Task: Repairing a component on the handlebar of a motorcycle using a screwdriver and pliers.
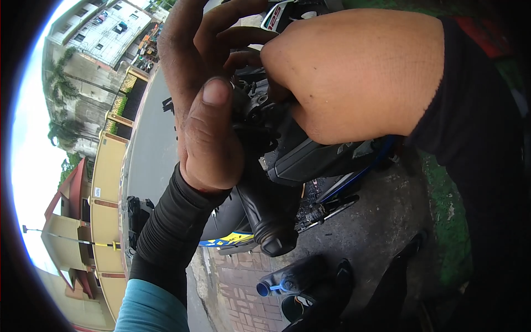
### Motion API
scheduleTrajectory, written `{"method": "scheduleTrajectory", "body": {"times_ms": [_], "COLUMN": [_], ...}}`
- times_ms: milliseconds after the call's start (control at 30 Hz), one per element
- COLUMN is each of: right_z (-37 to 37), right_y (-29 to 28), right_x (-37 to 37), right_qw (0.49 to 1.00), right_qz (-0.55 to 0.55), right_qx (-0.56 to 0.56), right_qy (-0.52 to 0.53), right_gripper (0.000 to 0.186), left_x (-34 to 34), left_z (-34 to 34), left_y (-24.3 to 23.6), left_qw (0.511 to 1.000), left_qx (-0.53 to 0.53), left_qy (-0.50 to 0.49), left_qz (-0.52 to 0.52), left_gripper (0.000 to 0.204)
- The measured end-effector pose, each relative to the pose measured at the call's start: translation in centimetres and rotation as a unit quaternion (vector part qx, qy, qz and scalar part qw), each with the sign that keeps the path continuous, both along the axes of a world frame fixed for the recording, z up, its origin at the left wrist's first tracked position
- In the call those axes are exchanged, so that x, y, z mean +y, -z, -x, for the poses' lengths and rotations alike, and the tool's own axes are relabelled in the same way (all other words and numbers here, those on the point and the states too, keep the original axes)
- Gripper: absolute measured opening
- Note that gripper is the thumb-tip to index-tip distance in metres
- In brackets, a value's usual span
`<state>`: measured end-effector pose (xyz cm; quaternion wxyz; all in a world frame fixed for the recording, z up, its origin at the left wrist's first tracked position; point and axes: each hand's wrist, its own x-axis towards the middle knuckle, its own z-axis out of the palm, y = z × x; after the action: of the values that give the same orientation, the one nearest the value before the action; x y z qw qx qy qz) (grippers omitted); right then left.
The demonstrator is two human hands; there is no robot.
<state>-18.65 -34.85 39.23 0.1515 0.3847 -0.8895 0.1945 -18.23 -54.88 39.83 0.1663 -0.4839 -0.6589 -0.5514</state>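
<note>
My left hand [204,127] is cupped beside the dark handlebar fittings [254,110] of a motorbike, its fingers curved and apart, some tips hidden behind my right hand. My right hand [348,77] is bent over those fittings from the right, its fingers curled and mostly hidden, so what they grip is unclear. A black handlebar grip [260,216] angles down below both hands. Black body panels [304,157] of the bike sit behind, with a blue and yellow panel [232,239] lower down.
A dark plastic container [296,276] with a blue spout lies by my feet [406,252] on stained concrete [381,210] with green paint. Brick paving [238,282] borders it. A grey road [144,149], yellow wall [105,221] and buildings are on the left.
</note>
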Motion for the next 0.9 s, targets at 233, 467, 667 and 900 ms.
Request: {"method": "scheduleTrajectory", "body": {"times_ms": [233,467,667,900], "right_z": [-3.1,-10.9,-11.8,-12.3], "right_y": [1.0,7.1,7.9,7.2], "right_x": [0.6,-3.3,-5.4,-6.7], "right_qw": [0.998,0.932,0.853,0.88], "right_qz": [0.048,0.307,0.463,0.413], "right_qx": [0.014,-0.165,-0.206,-0.179], "right_qy": [0.024,0.102,0.125,0.15], "right_gripper": [0.014,0.033,0.031,0.029], "left_x": [0.6,0.7,-0.1,-0.1], "left_z": [-0.6,-0.7,-0.3,-1.1], "left_y": [-0.7,-1.0,-0.8,-0.9], "left_qw": [0.997,0.998,0.996,0.995], "left_qx": [0.034,-0.002,0.044,-0.003], "left_qy": [0.053,0.053,0.039,0.089], "left_qz": [0.04,0.026,0.07,0.047], "left_gripper": [0.093,0.089,0.083,0.076]}}
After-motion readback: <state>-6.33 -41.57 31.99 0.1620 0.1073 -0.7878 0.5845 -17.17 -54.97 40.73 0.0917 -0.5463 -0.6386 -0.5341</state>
